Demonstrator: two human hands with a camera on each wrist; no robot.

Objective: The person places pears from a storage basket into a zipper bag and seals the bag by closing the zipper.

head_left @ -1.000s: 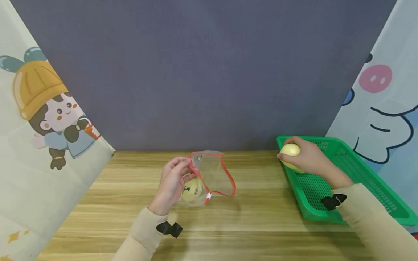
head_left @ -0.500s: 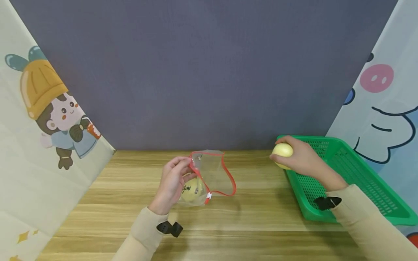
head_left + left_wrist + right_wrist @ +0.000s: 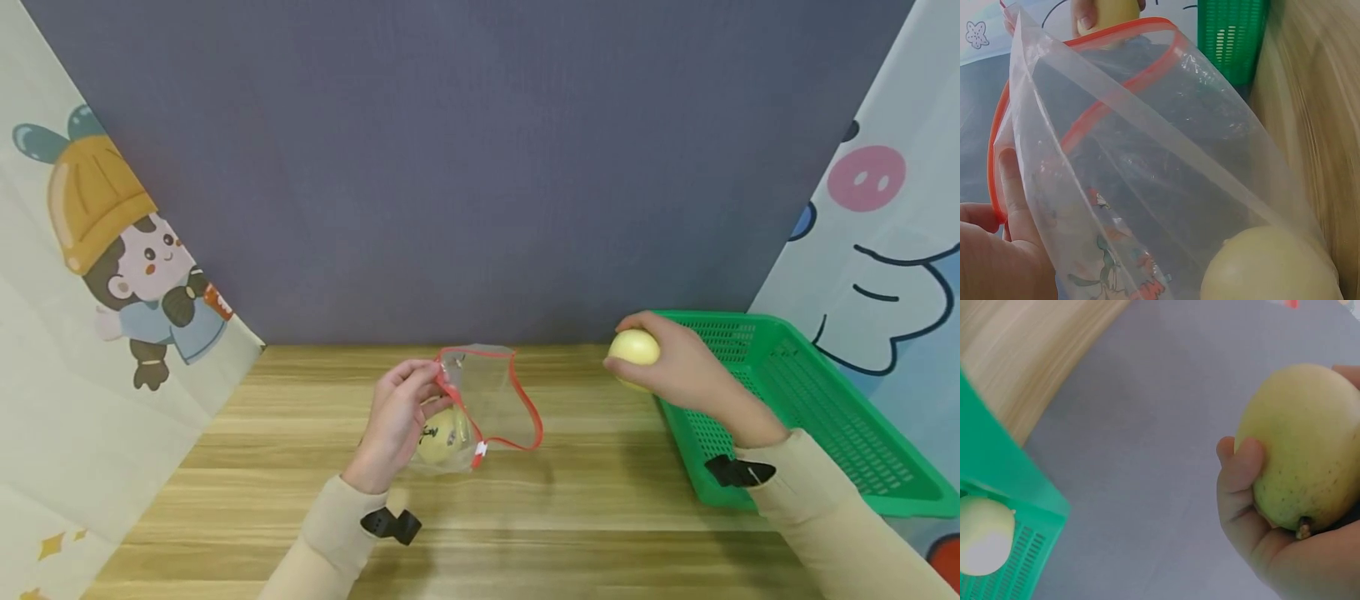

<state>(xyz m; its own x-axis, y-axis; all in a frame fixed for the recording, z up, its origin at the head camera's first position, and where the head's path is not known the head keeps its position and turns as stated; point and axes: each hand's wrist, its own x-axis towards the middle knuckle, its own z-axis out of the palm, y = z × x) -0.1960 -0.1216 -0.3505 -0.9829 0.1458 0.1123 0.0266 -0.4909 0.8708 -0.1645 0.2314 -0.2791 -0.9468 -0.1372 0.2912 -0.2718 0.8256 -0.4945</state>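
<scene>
The left hand (image 3: 393,425) pinches the red-zippered rim of a clear plastic bag (image 3: 487,400), holding its mouth wide above the wooden table (image 3: 600,500). One yellow pear (image 3: 442,436) lies at the bottom of the bag; from the head view it is partly hidden by the fingers and blurred by the plastic, and in the left wrist view (image 3: 1272,265) its lower part is cut off by the frame edge. A printed cartoon on the bag wall is too creased to make out.

The right hand (image 3: 678,367) has its grip curled round a second pear (image 3: 633,347), held in the air just left of the green basket (image 3: 825,417) and well apart from the bag. The right wrist view shows this pear (image 3: 1307,447) with its stem end down, against the palm, thumb across its side. In that view another pale fruit (image 3: 984,535) sits inside the basket, half cut off at the left edge; from the head view it is hidden behind the right hand and arm.
</scene>
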